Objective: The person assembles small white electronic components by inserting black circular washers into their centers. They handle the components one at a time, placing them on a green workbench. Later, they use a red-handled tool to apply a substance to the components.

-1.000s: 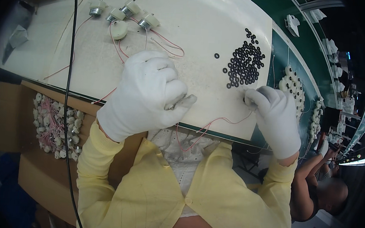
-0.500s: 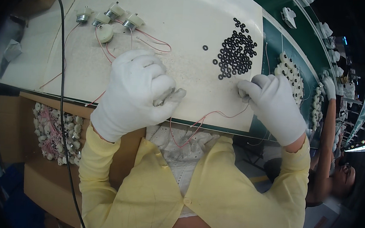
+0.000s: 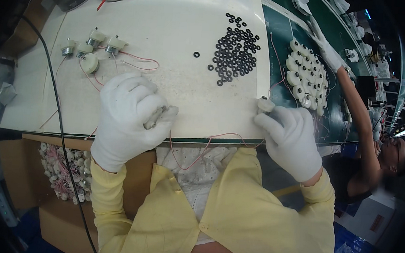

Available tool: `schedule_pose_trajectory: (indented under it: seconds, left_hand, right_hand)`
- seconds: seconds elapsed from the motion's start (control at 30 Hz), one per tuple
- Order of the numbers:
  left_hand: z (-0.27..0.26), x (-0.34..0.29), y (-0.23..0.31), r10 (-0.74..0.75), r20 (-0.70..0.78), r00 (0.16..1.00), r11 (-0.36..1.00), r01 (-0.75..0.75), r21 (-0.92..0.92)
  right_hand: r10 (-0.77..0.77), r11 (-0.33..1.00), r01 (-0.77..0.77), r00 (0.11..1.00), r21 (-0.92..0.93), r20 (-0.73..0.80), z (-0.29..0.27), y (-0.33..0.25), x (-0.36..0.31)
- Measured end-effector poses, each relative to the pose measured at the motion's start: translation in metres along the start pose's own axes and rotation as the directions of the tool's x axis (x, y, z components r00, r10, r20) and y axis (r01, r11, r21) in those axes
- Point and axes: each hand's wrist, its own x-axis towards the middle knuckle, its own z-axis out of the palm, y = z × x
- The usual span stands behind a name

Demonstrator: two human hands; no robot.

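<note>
My left hand (image 3: 128,119), in a white glove, is closed above the near part of the white board. Its thumb and curled fingers meet at greyed fingertips, and what they hold, if anything, is hidden. My right hand (image 3: 291,140), also gloved, pinches a small cream gear motor (image 3: 265,104) with a black ring on top, at the board's right edge. A thin red-and-white wire (image 3: 209,139) runs from near this hand, sags over the front edge and ends below my left hand. Many loose black rings (image 3: 235,53) lie on the board between and beyond my hands.
Several cream motors (image 3: 90,63) with wires stand at the left. Rows of ringed motors (image 3: 307,75) sit on the green surface at right. A box of motors (image 3: 65,173) is at lower left; a black cable (image 3: 57,93) crosses above. A co-worker's gloved hand (image 3: 327,50) reaches in at right.
The motor in my right hand now shows above the fingertips. The board and its things have shifted leftward in view. The co-worker's hand has moved to a white piece at the far right.
</note>
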Motion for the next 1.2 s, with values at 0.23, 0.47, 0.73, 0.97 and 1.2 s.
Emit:
schedule_pose_trajectory:
  seconds: [0.23,0.47,0.73,0.97,1.2]
  left_hand:
    - [0.0,-0.011,-0.001,-0.017,0.043,0.999,1.0,0.016,0.023]
    - [0.001,-0.002,-0.002,0.052,0.011,0.999,0.996,-0.052,0.067]
    - [-0.002,-0.012,-0.001,-0.038,0.098,0.994,0.998,0.032,0.061]
    - [-0.001,-0.012,-0.001,-0.022,0.1,0.995,0.996,0.014,0.084]
    - [-0.001,-0.012,-0.002,-0.006,0.091,0.996,0.992,-0.005,0.125]
  right_hand:
    - [0.078,0.962,-0.087,0.996,0.26,0.044,-0.019,0.015,-0.019]
    - [0.477,0.856,-0.431,0.872,0.287,-0.112,0.014,0.009,0.01]
    - [0.198,0.976,-0.16,0.932,0.145,-0.304,0.035,-0.003,-0.009]
    - [0.442,0.864,-0.342,0.866,0.368,-0.232,0.017,-0.001,0.005]
    - [0.389,0.916,-0.363,0.908,0.173,-0.155,0.026,0.0,0.0]
